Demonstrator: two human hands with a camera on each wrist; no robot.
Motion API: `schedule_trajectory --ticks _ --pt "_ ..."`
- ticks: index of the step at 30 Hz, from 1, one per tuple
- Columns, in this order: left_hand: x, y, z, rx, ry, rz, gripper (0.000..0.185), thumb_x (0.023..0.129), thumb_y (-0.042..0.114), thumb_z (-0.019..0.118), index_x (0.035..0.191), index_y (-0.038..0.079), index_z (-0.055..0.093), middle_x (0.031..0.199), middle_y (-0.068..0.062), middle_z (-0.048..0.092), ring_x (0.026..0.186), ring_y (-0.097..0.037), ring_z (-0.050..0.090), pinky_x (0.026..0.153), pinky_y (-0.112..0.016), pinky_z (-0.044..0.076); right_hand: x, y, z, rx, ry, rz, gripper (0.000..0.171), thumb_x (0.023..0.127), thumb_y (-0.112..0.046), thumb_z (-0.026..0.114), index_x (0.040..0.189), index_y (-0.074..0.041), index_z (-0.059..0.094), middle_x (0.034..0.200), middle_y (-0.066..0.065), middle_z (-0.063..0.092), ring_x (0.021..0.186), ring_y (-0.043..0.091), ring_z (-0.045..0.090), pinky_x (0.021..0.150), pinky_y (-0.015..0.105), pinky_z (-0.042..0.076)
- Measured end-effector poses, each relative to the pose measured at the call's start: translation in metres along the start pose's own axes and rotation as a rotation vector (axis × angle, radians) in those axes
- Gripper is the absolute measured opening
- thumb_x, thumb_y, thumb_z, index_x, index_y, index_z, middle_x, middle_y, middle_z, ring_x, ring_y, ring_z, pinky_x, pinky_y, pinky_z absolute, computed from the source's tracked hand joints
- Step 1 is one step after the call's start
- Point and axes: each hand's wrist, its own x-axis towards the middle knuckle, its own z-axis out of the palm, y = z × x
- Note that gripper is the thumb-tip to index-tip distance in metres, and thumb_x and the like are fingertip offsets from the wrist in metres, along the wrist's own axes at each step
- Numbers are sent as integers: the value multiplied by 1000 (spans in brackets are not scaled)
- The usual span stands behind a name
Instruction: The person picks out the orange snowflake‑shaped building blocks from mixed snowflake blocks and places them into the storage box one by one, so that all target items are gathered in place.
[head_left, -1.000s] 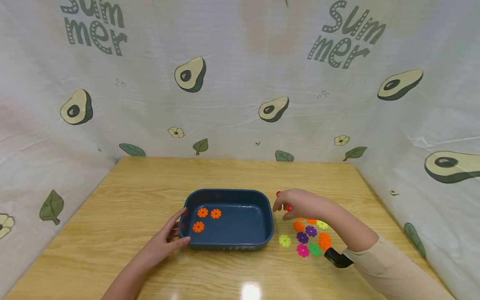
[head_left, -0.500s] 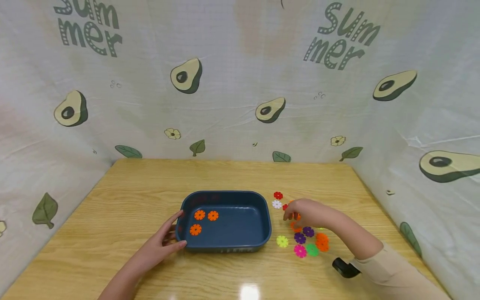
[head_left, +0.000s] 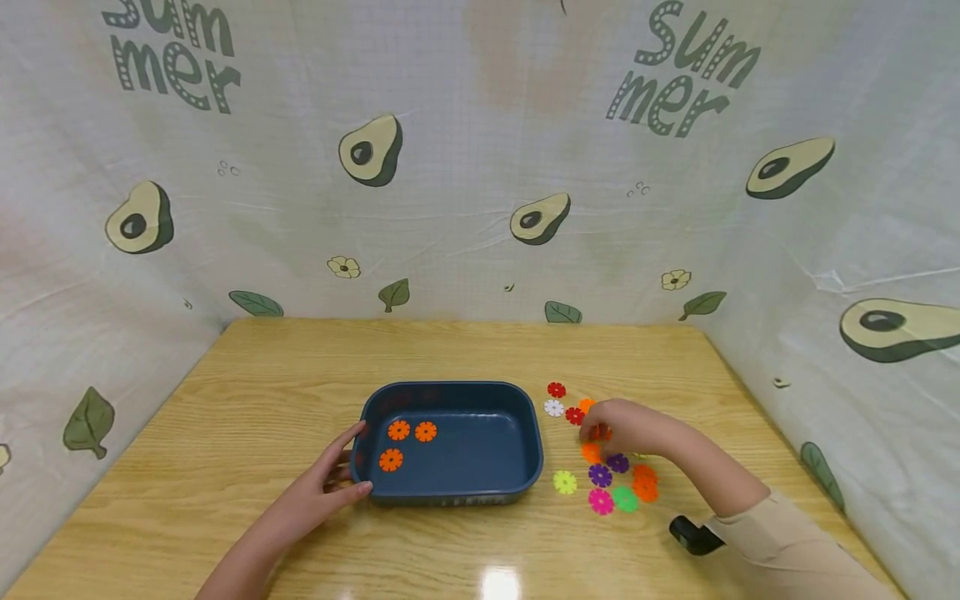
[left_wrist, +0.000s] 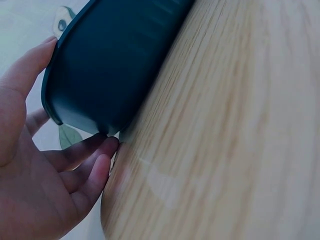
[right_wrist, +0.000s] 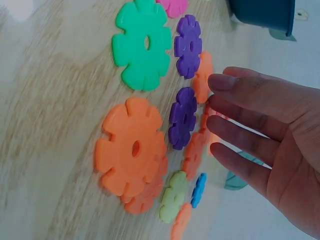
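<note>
My left hand (head_left: pixel 325 485) grips the left end of a dark blue plastic tray (head_left: pixel 450 497). In the left wrist view the thumb touches the tray rim and the other fingers bend against the outer wall. Three orange snowflake discs lie in the left part of the tray, one of them a lone orange disc (head_left: pixel 391 460) nearer me. My right hand (head_left: pixel 628 427) reaches down over the loose discs right of the tray. Its fingers, slightly bent, point at orange and red discs in the right wrist view; whether the tips touch any is hidden.
Around the right hand lie a red disc (head_left: pixel 556 389), a white disc (head_left: pixel 553 407), a yellow disc (head_left: pixel 565 482), a purple disc (head_left: pixel 600 476), a pink disc (head_left: pixel 601 502) and a green disc (head_left: pixel 625 499). Two orange discs (right_wrist: pixel 131 147) overlap. A printed curtain (head_left: pixel 450 275) encloses the wooden table (head_left: pixel 442 550).
My right hand has drawn back from beside the tray's right edge, rightward and toward me, uncovering red and white discs. The left hand stays at the tray.
</note>
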Motion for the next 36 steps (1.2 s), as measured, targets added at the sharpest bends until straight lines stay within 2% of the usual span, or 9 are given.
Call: schedule_trajectory --ticks 8,11,16,22,29,36 --pt "0 0 -1 -1 -15 32 80 95 18 66 157 13 16 136 -32 41 117 -39 53 85 -25 48 3 4 2 -5 -3 -19 23 76 2 81 93 -12 74 89 -7 62 80 16 56 74 31 50" --pt "1 -1 0 -5 -6 17 80 94 19 67 156 15 17 137 -30 42 117 -38 54 86 -24 47 4 5 2 -19 -14 -37 23 76 2 80 93 -12 75 91 -7 62 81 15 55 75 32 50" --pt "1 -3 1 18 -2 17 80 94 21 67 156 15 17 137 -30 43 117 -38 54 86 -24 47 5 4 3 -24 -35 -20 25 75 2 81 94 -12 75 92 -7 60 82 14 53 76 32 50" --pt "0 -4 2 17 10 -3 80 93 21 68 156 18 19 136 -28 44 116 -36 54 86 -23 47 6 4 3 -38 -31 -47 26 73 4 81 94 -11 75 90 -7 59 78 13 51 72 30 48" --pt "0 -2 1 7 -10 25 80 95 19 66 157 15 16 136 -31 42 116 -37 54 85 -25 48 8 3 4 -39 -38 -27 23 74 1 82 91 -12 74 89 -7 59 78 14 51 72 30 49" --pt "0 0 0 1 -8 8 80 95 19 66 157 16 16 137 -29 42 117 -37 53 86 -24 47 11 3 3 -44 -46 -14 23 73 1 83 88 -14 73 88 -7 59 78 15 52 73 31 49"
